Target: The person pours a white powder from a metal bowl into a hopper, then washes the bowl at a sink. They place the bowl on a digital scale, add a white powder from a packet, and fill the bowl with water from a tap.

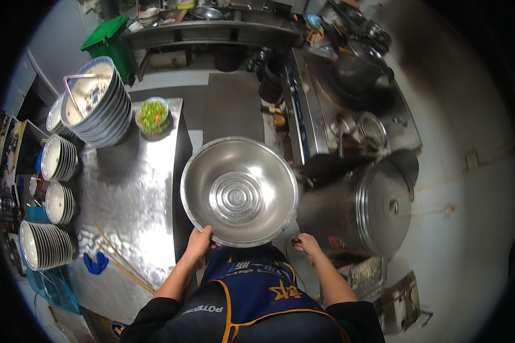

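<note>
In front of my waist is a wide steel basin (pixel 234 150), its inside bare and shiny. My left hand (pixel 199 240) grips the near left part of its rim, thumb on top. Off the right side of the basin, apart from its rim, my right hand (pixel 308 244) has its fingers curled in. A small dark bit shows at those fingertips, too small to name. A large lidded steel stockpot (pixel 337 211) stands just beyond my right hand.
On the steel table (pixel 149 200) at left stand a tall stack of bowls (pixel 100 108), smaller bowl stacks (pixel 60 203), a bowl of chopped green vegetables (pixel 153 117), a blue cloth (pixel 95 263) and long thin sticks (pixel 126 268). A wok (pixel 355 77) sits on the stove at right. A green bin (pixel 107 34) stands far left.
</note>
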Motion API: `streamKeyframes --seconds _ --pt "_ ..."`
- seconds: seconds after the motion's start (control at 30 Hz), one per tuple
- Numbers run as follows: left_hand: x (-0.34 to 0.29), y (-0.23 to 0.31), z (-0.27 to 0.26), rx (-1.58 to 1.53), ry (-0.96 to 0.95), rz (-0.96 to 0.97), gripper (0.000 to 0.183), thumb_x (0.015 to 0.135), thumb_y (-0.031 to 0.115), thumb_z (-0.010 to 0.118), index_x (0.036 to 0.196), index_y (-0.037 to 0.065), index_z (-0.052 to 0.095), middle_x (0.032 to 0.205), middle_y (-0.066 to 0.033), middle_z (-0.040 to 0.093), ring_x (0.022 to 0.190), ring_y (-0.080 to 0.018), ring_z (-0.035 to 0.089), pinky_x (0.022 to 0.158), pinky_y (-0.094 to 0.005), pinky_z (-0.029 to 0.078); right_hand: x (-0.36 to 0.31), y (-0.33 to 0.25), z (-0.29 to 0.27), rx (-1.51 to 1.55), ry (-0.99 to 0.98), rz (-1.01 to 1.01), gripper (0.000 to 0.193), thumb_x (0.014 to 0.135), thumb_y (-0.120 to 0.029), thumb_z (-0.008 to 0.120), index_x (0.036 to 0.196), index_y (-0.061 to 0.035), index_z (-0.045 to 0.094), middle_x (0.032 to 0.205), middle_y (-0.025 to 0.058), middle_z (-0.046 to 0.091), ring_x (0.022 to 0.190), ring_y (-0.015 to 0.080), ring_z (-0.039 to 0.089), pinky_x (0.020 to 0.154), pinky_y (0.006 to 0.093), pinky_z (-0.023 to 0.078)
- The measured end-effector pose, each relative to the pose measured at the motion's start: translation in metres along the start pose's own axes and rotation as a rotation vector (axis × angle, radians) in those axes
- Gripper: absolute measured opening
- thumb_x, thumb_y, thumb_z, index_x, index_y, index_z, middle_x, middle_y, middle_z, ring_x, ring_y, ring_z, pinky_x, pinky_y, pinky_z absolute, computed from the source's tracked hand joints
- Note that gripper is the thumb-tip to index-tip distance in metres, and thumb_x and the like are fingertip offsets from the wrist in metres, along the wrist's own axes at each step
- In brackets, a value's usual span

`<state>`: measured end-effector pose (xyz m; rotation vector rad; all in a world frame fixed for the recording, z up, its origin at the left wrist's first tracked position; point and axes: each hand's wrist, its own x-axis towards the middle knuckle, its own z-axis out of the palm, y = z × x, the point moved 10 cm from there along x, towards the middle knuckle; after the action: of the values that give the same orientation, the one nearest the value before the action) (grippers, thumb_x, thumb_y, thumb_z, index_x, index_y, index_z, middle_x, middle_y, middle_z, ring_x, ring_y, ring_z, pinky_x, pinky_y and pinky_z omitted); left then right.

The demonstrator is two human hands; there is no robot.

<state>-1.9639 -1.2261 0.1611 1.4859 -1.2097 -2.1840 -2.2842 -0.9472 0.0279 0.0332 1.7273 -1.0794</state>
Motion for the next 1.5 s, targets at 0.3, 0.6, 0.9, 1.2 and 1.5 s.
streamKeyframes --seconds 0.3,0.6,0.9,1.2,1.5 --pt "0.234 0.221 -0.013 -0.126 0.134 0.022 0.032 0.082 0.019 0.049 0.105 -0.003 0.054 0.087 -0.0084 0.061 0.071 -0.0173 0.06 0.053 -0.0299 0.05 0.252 -0.258 0.072 -0.17 -0.108 0.013 0.02 0.088 -0.022 0.053 0.089 -0.003 0.06 0.088 0.0107 0.064 0.079 0.0188 0.064 0.07 0.0295 0.053" --pt "0.418 0.426 -0.045 -0.286 0.362 0.066 0.03 0.082 0.016 0.05 0.103 -0.005 0.055 0.089 -0.0112 0.062 0.072 -0.0207 0.061 0.052 -0.0312 0.052 0.468 -0.572 0.208 -0.237 -0.277 -0.108 0.023 0.087 -0.026 0.056 0.092 -0.0032 0.061 0.089 0.0104 0.063 0.081 0.0192 0.063 0.073 0.031 0.052" --pt "0.653 0.611 -0.081 -0.417 0.35 0.175 0.026 0.079 0.012 0.048 0.099 -0.004 0.054 0.084 -0.0098 0.059 0.066 -0.0188 0.059 0.05 -0.0306 0.05 0.643 -0.876 0.29 -0.175 -0.247 -0.358 0.021 0.091 -0.028 0.057 0.091 -0.0071 0.058 0.08 0.0042 0.062 0.068 0.0124 0.06 0.062 0.0251 0.05" --pt "0.86 0.838 -0.067 -0.307 0.285 0.122 0.022 0.081 0.012 0.05 0.095 -0.004 0.054 0.08 -0.0105 0.058 0.063 -0.0204 0.059 0.052 -0.0326 0.05 0.768 -1.152 0.306 -0.177 0.1 -0.758 0.014 0.092 -0.015 0.052 0.088 -0.0022 0.056 0.074 0.0041 0.058 0.064 0.0117 0.055 0.058 0.026 0.045" --pt "1.037 0.975 0.004 -0.177 0.382 0.152 0.028 0.081 0.013 0.048 0.103 -0.004 0.052 0.082 -0.0109 0.06 0.062 -0.0211 0.06 0.055 -0.0331 0.052 1.009 -1.488 0.319 -0.507 0.519 -1.203 0.055 0.086 -0.017 0.048 0.135 0.0045 0.035 0.114 0.0298 0.056 0.106 0.0413 0.055 0.092 0.0436 0.043"
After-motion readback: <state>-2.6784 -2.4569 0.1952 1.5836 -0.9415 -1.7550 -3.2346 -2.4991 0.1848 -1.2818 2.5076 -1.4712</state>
